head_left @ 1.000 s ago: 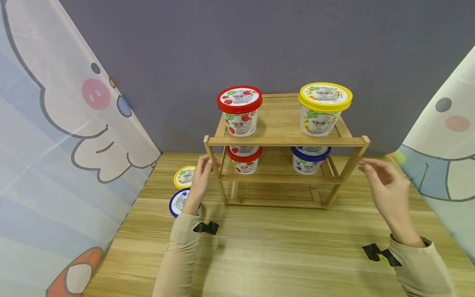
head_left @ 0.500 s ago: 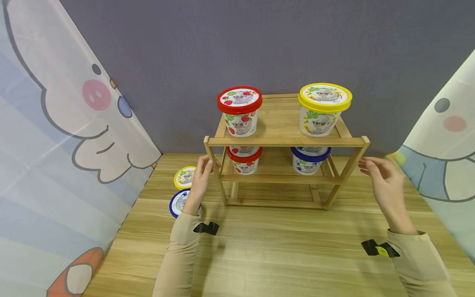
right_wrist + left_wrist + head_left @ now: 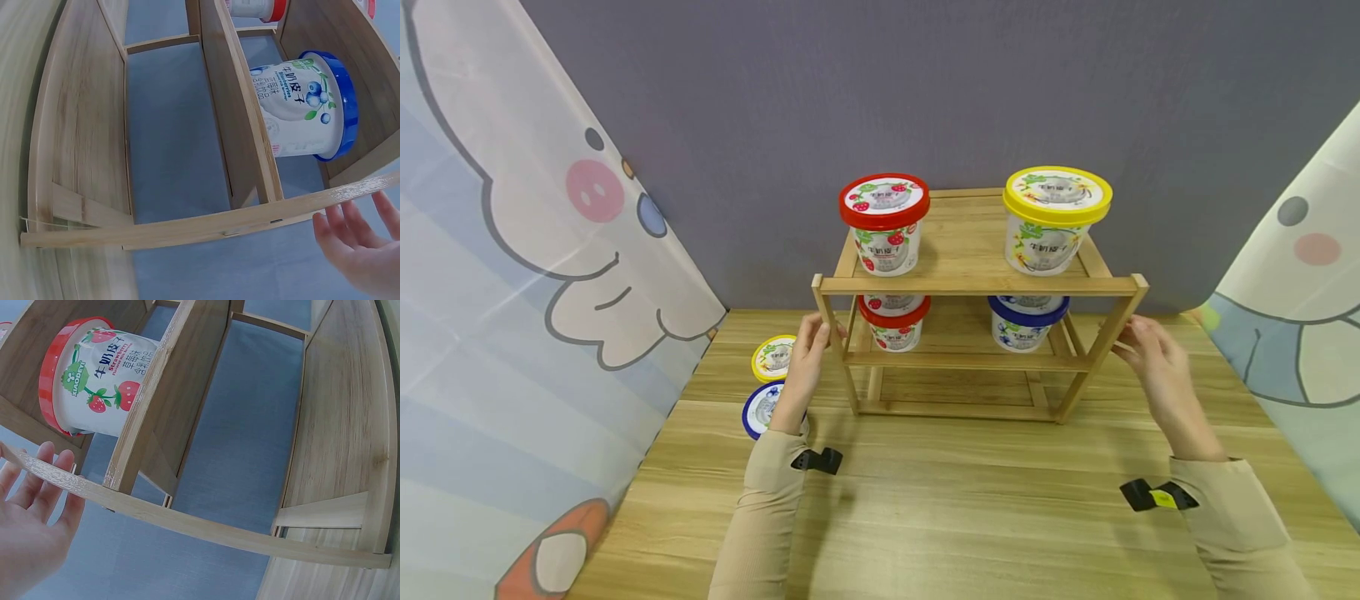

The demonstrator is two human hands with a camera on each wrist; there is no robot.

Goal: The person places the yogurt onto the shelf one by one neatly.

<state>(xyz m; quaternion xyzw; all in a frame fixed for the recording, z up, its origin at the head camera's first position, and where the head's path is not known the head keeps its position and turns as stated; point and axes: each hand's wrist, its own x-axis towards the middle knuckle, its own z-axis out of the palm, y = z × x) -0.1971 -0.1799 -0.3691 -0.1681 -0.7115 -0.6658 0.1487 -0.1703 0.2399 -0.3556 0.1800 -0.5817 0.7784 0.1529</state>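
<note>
A wooden shelf rack (image 3: 977,286) stands before me with lidded tubs on it. My left hand (image 3: 805,358) holds its left front post; in the left wrist view the fingers (image 3: 45,453) pass behind the wood. At the opposite post is my right hand (image 3: 1157,367), with loosely extended fingers (image 3: 337,225) right at the wood's edge in the right wrist view. On top sit a red-lidded strawberry tub (image 3: 886,225) and a yellow-lidded tub (image 3: 1056,221). The middle shelf bears another strawberry tub (image 3: 106,378) and a blue-lidded blueberry tub (image 3: 306,106), their lids partly hidden in the head view.
Left of the rack, a yellow-lidded tub (image 3: 771,357) and a blue-lidded tub (image 3: 762,408) stand on the wood-grain table (image 3: 955,492), partly covered by my left hand and forearm. A grey wall panel (image 3: 760,125) rises behind; cartoon-printed curtains (image 3: 490,333) hang on both sides.
My right hand has moved left, from beside the rack to its right front post. The left hand, rack and tubs keep their places.
</note>
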